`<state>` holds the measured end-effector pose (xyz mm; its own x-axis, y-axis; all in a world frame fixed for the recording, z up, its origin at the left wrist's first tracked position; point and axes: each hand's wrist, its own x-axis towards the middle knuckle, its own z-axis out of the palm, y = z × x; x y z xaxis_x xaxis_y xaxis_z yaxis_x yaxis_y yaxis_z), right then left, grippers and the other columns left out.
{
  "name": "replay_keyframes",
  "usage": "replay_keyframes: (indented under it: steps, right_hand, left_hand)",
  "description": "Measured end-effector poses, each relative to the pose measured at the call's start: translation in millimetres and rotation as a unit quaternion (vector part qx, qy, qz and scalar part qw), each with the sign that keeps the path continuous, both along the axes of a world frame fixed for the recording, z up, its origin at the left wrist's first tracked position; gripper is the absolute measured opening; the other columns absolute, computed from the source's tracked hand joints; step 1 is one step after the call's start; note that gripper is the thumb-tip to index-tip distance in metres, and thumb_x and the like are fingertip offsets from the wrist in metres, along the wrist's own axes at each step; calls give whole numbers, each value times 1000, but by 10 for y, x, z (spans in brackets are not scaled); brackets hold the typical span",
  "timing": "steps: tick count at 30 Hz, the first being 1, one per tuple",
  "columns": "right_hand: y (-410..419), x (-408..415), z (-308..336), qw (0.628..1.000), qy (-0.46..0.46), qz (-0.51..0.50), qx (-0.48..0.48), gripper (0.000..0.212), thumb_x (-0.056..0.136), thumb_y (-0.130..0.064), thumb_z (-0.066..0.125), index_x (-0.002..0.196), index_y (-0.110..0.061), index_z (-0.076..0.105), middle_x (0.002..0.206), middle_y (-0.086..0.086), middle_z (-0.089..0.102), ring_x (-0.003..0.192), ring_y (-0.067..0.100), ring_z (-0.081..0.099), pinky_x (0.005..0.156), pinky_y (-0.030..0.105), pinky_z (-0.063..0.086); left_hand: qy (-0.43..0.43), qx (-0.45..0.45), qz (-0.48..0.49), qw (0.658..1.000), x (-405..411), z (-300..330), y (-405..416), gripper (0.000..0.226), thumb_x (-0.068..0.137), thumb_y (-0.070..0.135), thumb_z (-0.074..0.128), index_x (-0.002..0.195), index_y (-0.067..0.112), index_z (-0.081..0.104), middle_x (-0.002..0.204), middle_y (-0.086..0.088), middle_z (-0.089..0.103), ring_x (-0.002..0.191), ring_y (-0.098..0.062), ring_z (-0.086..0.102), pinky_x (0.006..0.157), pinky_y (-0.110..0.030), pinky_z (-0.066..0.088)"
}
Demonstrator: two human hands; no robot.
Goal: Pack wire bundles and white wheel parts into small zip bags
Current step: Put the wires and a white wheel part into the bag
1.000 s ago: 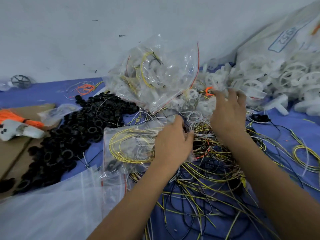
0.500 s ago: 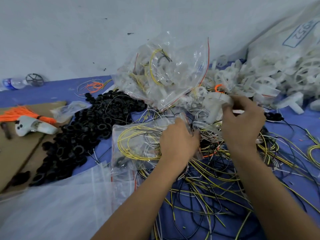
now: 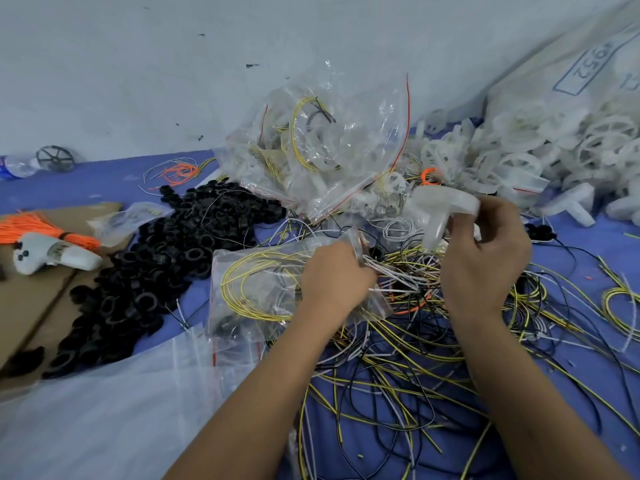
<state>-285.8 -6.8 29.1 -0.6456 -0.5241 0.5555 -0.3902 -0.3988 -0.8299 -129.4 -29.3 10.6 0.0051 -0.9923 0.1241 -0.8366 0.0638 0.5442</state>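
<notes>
We note the right hand (image 3: 485, 258) grasping a white wheel part (image 3: 445, 206) above the loose wires (image 3: 398, 358). The left hand (image 3: 334, 277) pinches the mouth of a small zip bag (image 3: 256, 289) holding yellow wire, lying on the tabletop (image 3: 104, 178).

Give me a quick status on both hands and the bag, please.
Left hand pinching the mouth of the small clear zip bag of yellow wires. Right hand holding a white plastic wheel part above it. Loose wire tangle underneath.
</notes>
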Motion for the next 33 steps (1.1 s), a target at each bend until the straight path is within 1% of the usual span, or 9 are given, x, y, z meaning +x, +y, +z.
replay_keyframes:
  steps: [3, 7, 9, 14, 17, 20, 24, 28, 33]
  right_hand:
    - [22, 27, 47, 1000, -8, 19, -21, 10, 97, -17, 59, 99, -18, 68, 86, -2, 69, 81, 17, 67, 70, 36, 56]
    - [24, -22, 74, 998, -38, 24, -41, 12, 97, -13, 60, 102, -10, 70, 92, 3, 71, 88, 16, 68, 74, 32, 57]
    - [18, -71, 89, 997, -53, 8, -49, 14, 94, -10, 60, 103, -7, 71, 96, 5, 71, 91, 14, 68, 77, 31, 57]
    - [9, -47, 104, 995, -6, 103, 17, 23, 85, -1, 63, 103, -11, 73, 105, 8, 72, 102, 20, 69, 87, 40, 57]
    - [47, 69, 81, 976, 73, 182, 95, 20, 86, -2, 71, 102, -13, 74, 100, -1, 74, 98, 12, 69, 87, 28, 57]
    - [79, 106, 62, 943, 176, 229, 163, 21, 86, -3, 71, 99, -19, 74, 96, -12, 73, 96, 4, 67, 86, 22, 53]
    - [89, 111, 38, 894, 285, 262, 226, 23, 88, -6, 69, 105, -19, 76, 101, -7, 73, 97, 4, 64, 90, 20, 50]
    - [91, 70, 77, 932, 235, 213, 176, 23, 88, -3, 69, 104, -18, 78, 109, -8, 69, 98, 1, 59, 88, 16, 49]
    - [74, 12, 85, 921, 290, 182, 187, 31, 93, 4, 61, 114, -13, 77, 116, 1, 69, 102, 15, 62, 94, 32, 51]
  left_hand:
    - [83, 68, -20, 994, 82, 88, -53, 15, 84, 15, 58, 75, 5, 65, 64, -8, 58, 53, -20, 50, 48, -25, 34]
    - [288, 194, 0, 938, 252, 221, -93, 24, 93, 10, 52, 71, 12, 61, 54, -2, 51, 34, -11, 37, 35, -17, 24]
    - [320, 203, -1, 925, 357, 301, -100, 30, 93, 12, 53, 65, 11, 60, 51, -2, 50, 35, -11, 35, 35, -17, 22]
    - [314, 150, -43, 937, 622, 464, -139, 38, 87, 19, 59, 49, 21, 63, 51, 0, 50, 40, -12, 38, 38, -19, 26]
    - [355, 75, -42, 931, 685, 500, -148, 38, 85, 18, 61, 47, 21, 60, 48, 1, 45, 40, -12, 34, 38, -17, 26]
    - [449, -16, -16, 893, 744, 548, -161, 44, 85, 11, 58, 43, 22, 49, 44, 3, 31, 39, -12, 23, 39, -16, 19]
    - [546, -91, -19, 833, 794, 651, -159, 34, 77, 15, 54, 51, 22, 34, 44, 6, 21, 35, -10, 15, 39, -14, 16]
    - [505, -59, -73, 858, 726, 631, -117, 34, 76, 17, 54, 49, 25, 36, 44, 7, 23, 34, -9, 19, 40, -13, 19]
    - [275, 41, -161, 947, 560, 450, -89, 34, 86, 18, 58, 52, 18, 54, 43, 13, 39, 39, -7, 32, 45, -18, 31]
